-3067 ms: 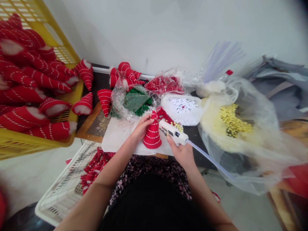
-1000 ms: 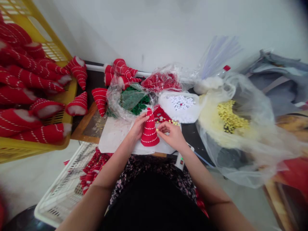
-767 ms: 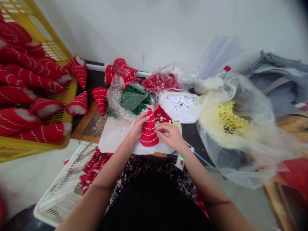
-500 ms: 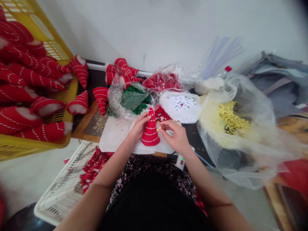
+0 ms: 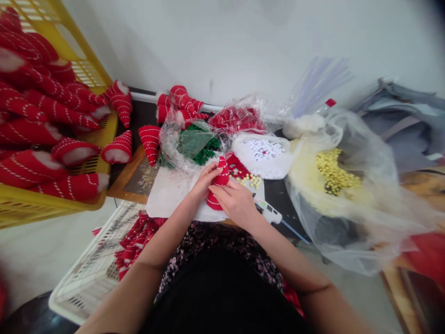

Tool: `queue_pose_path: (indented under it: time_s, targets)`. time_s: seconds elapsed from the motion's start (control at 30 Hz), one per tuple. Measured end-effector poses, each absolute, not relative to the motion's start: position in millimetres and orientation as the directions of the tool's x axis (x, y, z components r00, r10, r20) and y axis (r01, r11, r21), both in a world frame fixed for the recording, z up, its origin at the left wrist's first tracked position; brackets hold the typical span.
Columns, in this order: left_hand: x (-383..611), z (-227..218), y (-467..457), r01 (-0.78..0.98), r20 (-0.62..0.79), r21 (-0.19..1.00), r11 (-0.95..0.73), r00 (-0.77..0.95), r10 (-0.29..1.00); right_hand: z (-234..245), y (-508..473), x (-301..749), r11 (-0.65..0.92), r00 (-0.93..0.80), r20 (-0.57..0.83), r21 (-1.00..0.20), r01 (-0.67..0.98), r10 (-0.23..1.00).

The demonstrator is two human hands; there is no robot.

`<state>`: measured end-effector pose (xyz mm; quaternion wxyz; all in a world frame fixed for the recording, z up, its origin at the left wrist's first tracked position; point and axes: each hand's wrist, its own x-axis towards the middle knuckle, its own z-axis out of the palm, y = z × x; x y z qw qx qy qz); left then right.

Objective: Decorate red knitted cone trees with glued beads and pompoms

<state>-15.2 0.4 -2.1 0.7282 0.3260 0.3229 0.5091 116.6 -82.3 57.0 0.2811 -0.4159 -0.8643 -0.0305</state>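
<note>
Room inventory as I read it from my remote view: one white plaster wall (image 5: 222, 41) behind everything; pale floor (image 5: 31, 250); dark worktop (image 5: 142, 113) set against the wall, white pipe (image 5: 146, 96) along its back edge; yellow plastic crate (image 5: 110, 134) at left; white plastic crate (image 5: 83, 278) low down. Light: soft, even.

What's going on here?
A person is holding a red cone with white stitching in both hands, tilted above a white sheet. The left hand grips one side, and the right hand covers its lower part. A hot glue gun lies beside the right hand, and a yellow crate of similar cones sits off to the left.
</note>
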Motion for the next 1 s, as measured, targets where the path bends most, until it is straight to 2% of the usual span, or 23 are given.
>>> queue_pose_path:
  time_s: [0.1,0.2,0.33,0.43,0.57,0.7,0.8,1.0]
  targets:
    - [-14.9,-4.6,1.4,-0.530,-0.152,0.797,0.291,0.290,0.945,65.3,-77.1,140.9,0.569,-0.311,0.587,-0.325,0.755,0.747]
    - [-15.4,-4.7,1.5,-0.519,-0.182,0.792,0.320,0.300,0.936,69.9,-65.6,171.7,0.358,-0.140,0.479,-0.402,0.842,0.867]
    - [-16.8,-4.2,1.5,-0.519,-0.192,0.793,0.319,0.284,0.939,65.7,-54.8,193.5,0.211,-0.170,0.155,-0.311,0.927,0.973]
    - [-17.4,-4.6,1.8,-0.519,-0.195,0.792,0.321,0.283,0.939,57.6,-52.0,192.7,0.174,-0.172,0.024,-0.204,0.964,0.985]
    - [-17.1,-4.9,2.3,-0.530,-0.197,0.785,0.320,0.277,0.941,45.5,-40.4,188.3,0.199,-0.191,0.063,-0.170,0.965,0.980]
    - [-16.0,-5.1,3.0,-0.551,-0.196,0.770,0.322,0.277,0.941,35.1,-18.0,178.7,0.324,-0.313,0.083,-0.203,0.924,0.946]
    - [-15.9,-5.7,3.8,-0.560,-0.202,0.762,0.326,0.273,0.940,26.2,-4.0,163.4,0.386,-0.376,0.088,-0.176,0.906,0.922]
    - [-17.2,-6.7,4.2,-0.561,-0.205,0.762,0.323,0.264,0.943,19.5,2.4,152.1,0.388,-0.377,0.097,-0.143,0.911,0.921]
